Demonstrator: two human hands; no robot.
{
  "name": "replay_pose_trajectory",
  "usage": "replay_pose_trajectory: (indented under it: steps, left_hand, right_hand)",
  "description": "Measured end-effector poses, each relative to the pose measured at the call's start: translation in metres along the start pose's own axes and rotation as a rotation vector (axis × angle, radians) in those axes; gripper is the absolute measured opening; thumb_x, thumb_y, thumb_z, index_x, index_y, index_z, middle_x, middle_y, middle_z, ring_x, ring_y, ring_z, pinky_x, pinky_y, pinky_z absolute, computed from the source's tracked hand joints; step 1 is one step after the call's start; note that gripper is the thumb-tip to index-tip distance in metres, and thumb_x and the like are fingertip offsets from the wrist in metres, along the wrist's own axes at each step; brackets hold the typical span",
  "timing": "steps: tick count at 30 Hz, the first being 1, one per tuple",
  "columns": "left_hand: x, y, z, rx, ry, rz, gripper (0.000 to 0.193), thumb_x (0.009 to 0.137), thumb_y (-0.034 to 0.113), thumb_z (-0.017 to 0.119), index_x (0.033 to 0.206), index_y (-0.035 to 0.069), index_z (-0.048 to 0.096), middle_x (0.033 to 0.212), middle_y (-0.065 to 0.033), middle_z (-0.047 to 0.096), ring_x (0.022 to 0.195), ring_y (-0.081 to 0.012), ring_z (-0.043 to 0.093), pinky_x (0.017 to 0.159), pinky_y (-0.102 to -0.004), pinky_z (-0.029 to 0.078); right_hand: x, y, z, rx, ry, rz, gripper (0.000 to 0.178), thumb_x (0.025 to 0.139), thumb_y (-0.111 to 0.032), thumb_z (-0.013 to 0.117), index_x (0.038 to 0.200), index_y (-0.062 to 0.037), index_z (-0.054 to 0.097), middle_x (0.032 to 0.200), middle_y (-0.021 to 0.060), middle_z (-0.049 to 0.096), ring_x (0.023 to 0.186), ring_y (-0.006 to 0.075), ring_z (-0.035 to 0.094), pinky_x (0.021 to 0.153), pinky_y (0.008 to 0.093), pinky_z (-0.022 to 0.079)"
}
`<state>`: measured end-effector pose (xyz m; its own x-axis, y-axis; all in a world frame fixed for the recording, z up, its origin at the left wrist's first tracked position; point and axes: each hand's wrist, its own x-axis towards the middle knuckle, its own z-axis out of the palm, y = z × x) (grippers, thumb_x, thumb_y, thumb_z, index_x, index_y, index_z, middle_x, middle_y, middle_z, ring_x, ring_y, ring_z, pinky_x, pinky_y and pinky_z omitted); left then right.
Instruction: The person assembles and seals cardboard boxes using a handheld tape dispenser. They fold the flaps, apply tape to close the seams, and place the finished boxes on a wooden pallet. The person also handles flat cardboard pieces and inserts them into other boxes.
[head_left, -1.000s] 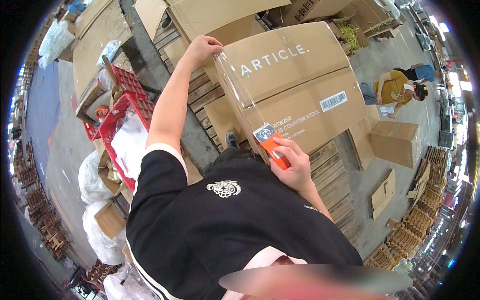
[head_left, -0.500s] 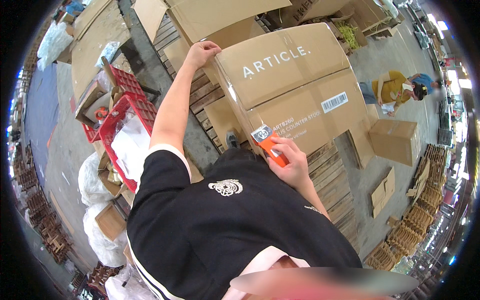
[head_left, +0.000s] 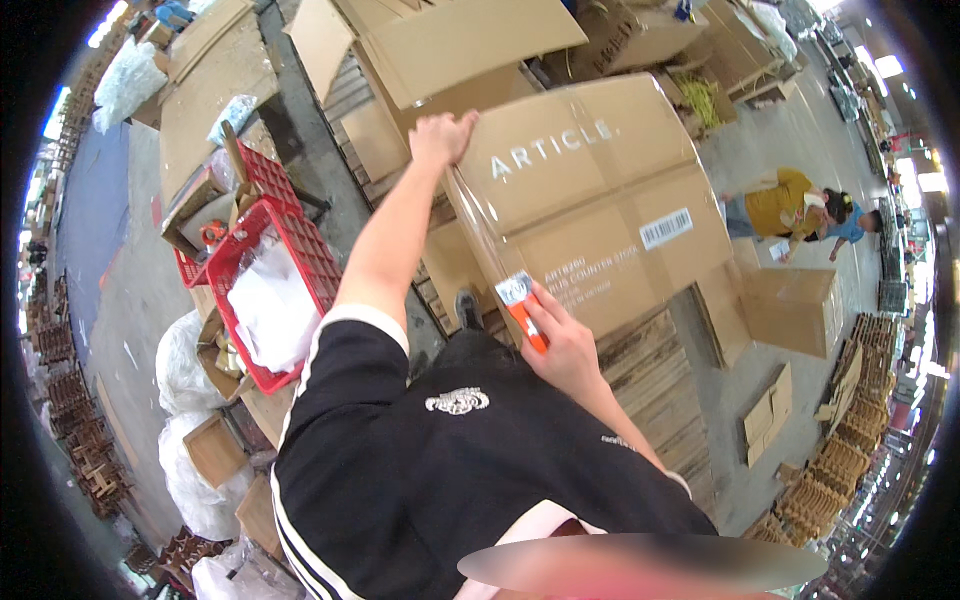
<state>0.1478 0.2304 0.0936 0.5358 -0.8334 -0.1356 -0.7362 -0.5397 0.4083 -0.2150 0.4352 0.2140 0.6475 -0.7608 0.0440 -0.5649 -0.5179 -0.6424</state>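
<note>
A large brown carton [head_left: 590,190] with clear tape along its edges and a white barcode label [head_left: 666,229] lies tilted in front of me. My left hand [head_left: 440,140] grips its far left corner, fingers curled over the edge. In my right hand [head_left: 563,345] is an orange-handled tool [head_left: 526,322] with a flat, silver rectangular head; its exact kind is unclear. The tool's head is close to the carton's near left edge, and I cannot tell whether they touch.
Wooden pallets [head_left: 650,390] lie under the carton. An open carton [head_left: 470,45] stands beyond it. Red crates [head_left: 322,262] are on the left. On the right are a person in a yellow shirt [head_left: 775,212], another carton [head_left: 800,305] and stacked wooden parts [head_left: 845,430].
The carton's far edge has shifted slightly nearer and right, with my left hand moving along. My right hand has turned the tool more upright and drawn it slightly left.
</note>
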Motion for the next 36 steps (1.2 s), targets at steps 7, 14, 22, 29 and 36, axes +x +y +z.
replay_pose_trajectory:
  steps: [7, 14, 22, 29, 36]
  left_hand:
    - [0.007, -0.004, 0.001, 0.166, -0.156, -0.037, 0.089, 0.105, 0.082, 0.024, 0.146, 0.018, 0.069, 0.153, -0.0173, 0.064, 0.145, -0.0404, 0.057, 0.121, -0.0542, 0.043]
    - [-0.012, 0.003, -0.002, 0.091, -0.014, -0.041, 0.088, 0.108, 0.073, 0.029, 0.131, 0.002, 0.076, 0.143, -0.0279, 0.066, 0.140, -0.0453, 0.059, 0.121, -0.0516, 0.044]
    - [-0.003, 0.000, 0.002, 0.193, 0.001, -0.058, 0.093, 0.107, 0.076, 0.025, 0.133, 0.002, 0.076, 0.146, -0.0252, 0.066, 0.143, -0.0410, 0.059, 0.121, -0.0504, 0.044]
    - [-0.008, 0.008, 0.007, 0.250, 0.073, -0.072, 0.090, 0.109, 0.074, 0.024, 0.139, 0.004, 0.073, 0.146, -0.0239, 0.067, 0.145, -0.0385, 0.058, 0.122, -0.0531, 0.041]
    - [0.012, -0.003, 0.046, -0.339, 0.068, -0.407, 0.091, 0.107, 0.056, 0.043, 0.170, -0.005, 0.019, 0.163, -0.0321, 0.048, 0.151, -0.0446, 0.050, 0.125, -0.0579, 0.036]
  right_hand:
    - [-0.038, -0.004, -0.004, -0.046, 0.018, -0.065, 0.053, 0.079, -0.010, 0.080, 0.131, -0.0066, 0.069, 0.151, 0.0119, 0.065, 0.087, 0.0328, 0.072, 0.080, 0.0427, 0.062]
    - [-0.107, 0.002, -0.010, -0.052, -0.070, 0.073, 0.058, 0.076, -0.006, 0.082, 0.133, -0.0069, 0.070, 0.152, 0.0079, 0.066, 0.082, 0.0293, 0.070, 0.080, 0.0380, 0.060]
    - [-0.171, 0.022, -0.011, -0.089, -0.147, 0.179, 0.049, 0.079, -0.007, 0.079, 0.128, -0.0084, 0.074, 0.144, 0.0094, 0.071, 0.088, 0.0303, 0.073, 0.081, 0.0390, 0.060]
    - [-0.179, 0.028, -0.010, -0.143, -0.177, 0.177, 0.049, 0.082, -0.009, 0.078, 0.130, -0.0045, 0.074, 0.138, 0.0143, 0.073, 0.090, 0.0342, 0.074, 0.082, 0.0414, 0.062]
    - [-0.166, 0.052, 0.039, -0.563, -0.646, 0.017, 0.030, 0.091, -0.015, 0.065, 0.115, -0.0026, 0.078, 0.123, 0.0178, 0.075, 0.092, 0.0385, 0.076, 0.072, 0.0515, 0.063]
